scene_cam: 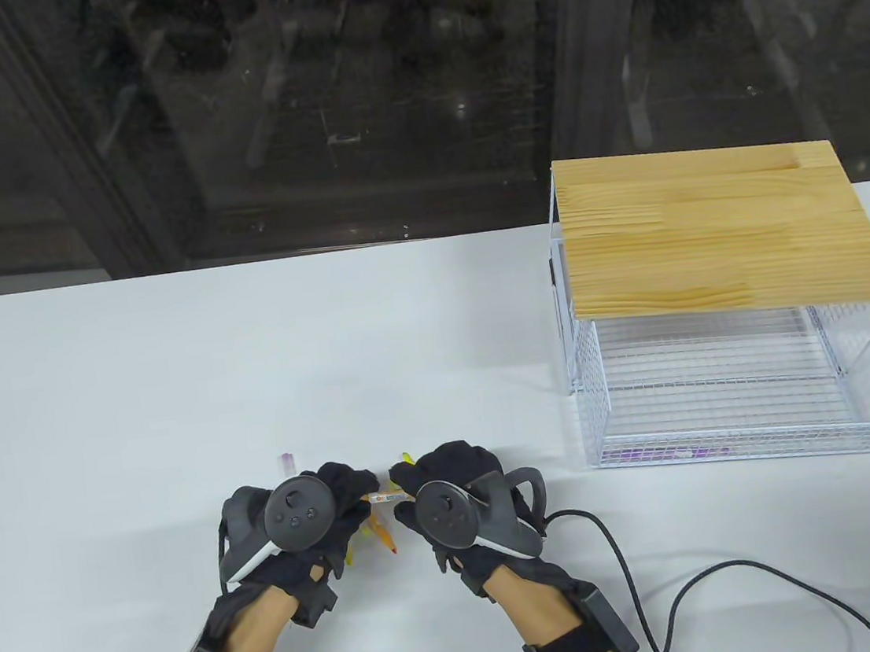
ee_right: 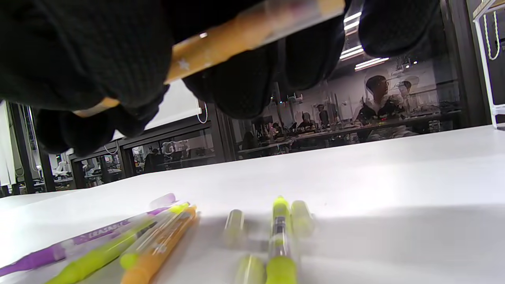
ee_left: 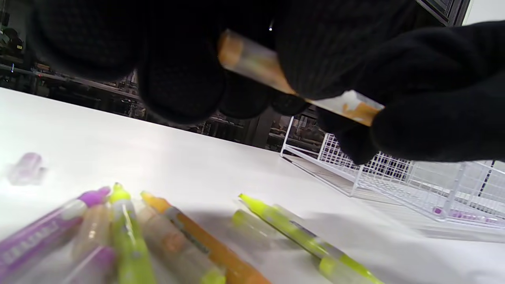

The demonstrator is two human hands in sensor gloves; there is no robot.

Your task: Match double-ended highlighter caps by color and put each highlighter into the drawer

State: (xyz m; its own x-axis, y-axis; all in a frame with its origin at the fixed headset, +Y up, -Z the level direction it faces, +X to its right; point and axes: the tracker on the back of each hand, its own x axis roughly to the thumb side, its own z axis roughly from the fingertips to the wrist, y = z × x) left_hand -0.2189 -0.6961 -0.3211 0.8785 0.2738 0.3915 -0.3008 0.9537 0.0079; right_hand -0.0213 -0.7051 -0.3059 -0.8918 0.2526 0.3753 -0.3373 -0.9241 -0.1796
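Together above the near middle of the white table (scene_cam: 169, 358), gripped one orange highlighter (scene_cam: 386, 497) from both ends: left hand (scene_cam: 301, 528) curled round one end, right hand (scene_cam: 456, 498) curled round the other, fingers of both closed tight on the barrel. Seen from the left wrist as an orange-and-clear barrel (ee_left: 292, 85) slanting between black gloved fingers (ee_left: 181, 75); from the right wrist, likewise an orange barrel (ee_right: 236, 39) crossing under the fingers (ee_right: 244, 86). Held clear of the tabletop. Beneath, lay scattered on the table: purple highlighter (ee_right: 75, 240), a yellow-green highlighter (ee_right: 280, 236), another orange highlighter (ee_left: 205, 240), loose yellow caps (ee_right: 234, 223), and a lone purple cap (scene_cam: 287, 463) just beyond the left hand. Well apart to the right, stood a white wire drawer (scene_cam: 729, 401) pulled out under a wooden top (scene_cam: 708, 229), with purple pieces (scene_cam: 657, 455) lying along its front edge.
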